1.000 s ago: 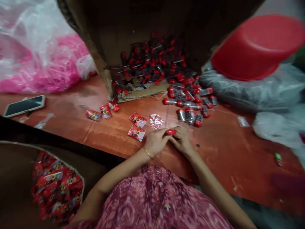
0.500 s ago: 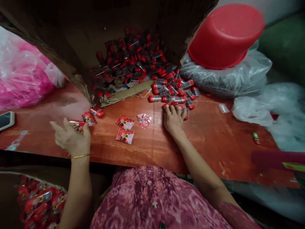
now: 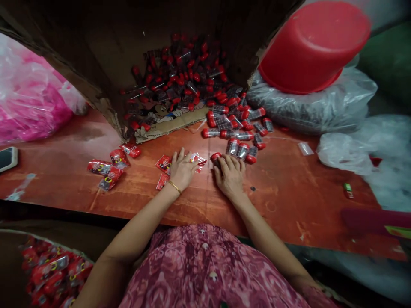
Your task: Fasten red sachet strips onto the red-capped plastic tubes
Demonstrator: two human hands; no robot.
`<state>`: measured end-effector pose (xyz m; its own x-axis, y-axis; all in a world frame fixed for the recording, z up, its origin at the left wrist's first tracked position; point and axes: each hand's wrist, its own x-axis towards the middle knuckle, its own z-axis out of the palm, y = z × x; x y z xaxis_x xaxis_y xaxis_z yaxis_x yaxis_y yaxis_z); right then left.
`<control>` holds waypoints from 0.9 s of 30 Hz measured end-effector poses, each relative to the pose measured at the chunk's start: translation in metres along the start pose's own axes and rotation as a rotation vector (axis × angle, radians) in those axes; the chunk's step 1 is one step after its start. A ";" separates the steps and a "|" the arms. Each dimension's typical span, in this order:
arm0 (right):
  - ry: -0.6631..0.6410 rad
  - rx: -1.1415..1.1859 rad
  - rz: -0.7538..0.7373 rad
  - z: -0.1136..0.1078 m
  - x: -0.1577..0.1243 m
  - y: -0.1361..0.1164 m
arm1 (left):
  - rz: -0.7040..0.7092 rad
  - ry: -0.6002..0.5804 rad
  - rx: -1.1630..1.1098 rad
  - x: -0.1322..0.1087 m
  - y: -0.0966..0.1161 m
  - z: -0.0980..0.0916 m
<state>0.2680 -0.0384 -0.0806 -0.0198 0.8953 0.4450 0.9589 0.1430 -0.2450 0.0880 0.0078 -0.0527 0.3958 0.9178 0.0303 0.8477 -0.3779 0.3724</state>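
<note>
My left hand point(image 3: 182, 173) is over the small red printed wrappers, its thumb and fingers on a clear-and-red wrapper point(image 3: 201, 161) that is bent up from the table. Partly under that hand lie two more flat wrappers, one of them the upper red wrapper point(image 3: 163, 162). My right hand point(image 3: 231, 175) is curled over a small clear capsule with a red end point(image 3: 216, 157), most of it hidden by the fingers. Just beyond its fingertips lie several similar capsules point(image 3: 243, 150). Off to the left are several wrapped red packets point(image 3: 111, 176).
A large cardboard box point(image 3: 105, 98) lies open towards me, with red-ended capsules spilling out. To its right, a red tub point(image 3: 314, 47) stands upside down on a filled plastic bag point(image 3: 311, 102). A phone point(image 3: 8, 159) and pink-filled bags point(image 3: 35, 98) are at left. Below sits a container of wrapped packets point(image 3: 54, 273).
My left hand has left a wrapped packet on the left and moved right onto the flat wrappers. My right hand has drawn a capsule slightly towards me and left.
</note>
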 end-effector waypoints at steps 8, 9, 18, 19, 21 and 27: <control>0.001 0.604 0.173 -0.014 0.003 -0.031 | -0.237 0.235 -0.609 -0.010 0.011 -0.019; -0.019 0.740 0.224 -0.015 0.005 -0.038 | -0.265 0.239 -0.799 -0.011 0.012 -0.023; 0.074 1.115 0.369 -0.027 0.035 -0.072 | -0.571 0.002 -1.770 -0.023 0.026 -0.038; 0.095 1.090 0.367 -0.029 0.037 -0.072 | -0.578 -0.002 -1.761 -0.025 0.028 -0.037; 0.103 1.091 0.395 -0.030 0.037 -0.069 | -0.558 0.018 -1.746 -0.029 0.031 -0.032; 0.045 1.204 0.557 -0.026 0.029 -0.065 | -0.408 0.193 -1.388 -0.035 0.034 -0.014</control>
<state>0.2128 -0.0329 -0.0299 0.3234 0.9444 0.0595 -0.0126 0.0672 -0.9977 0.0976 -0.0355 -0.0286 0.0688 0.9743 -0.2144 -0.1729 0.2233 0.9593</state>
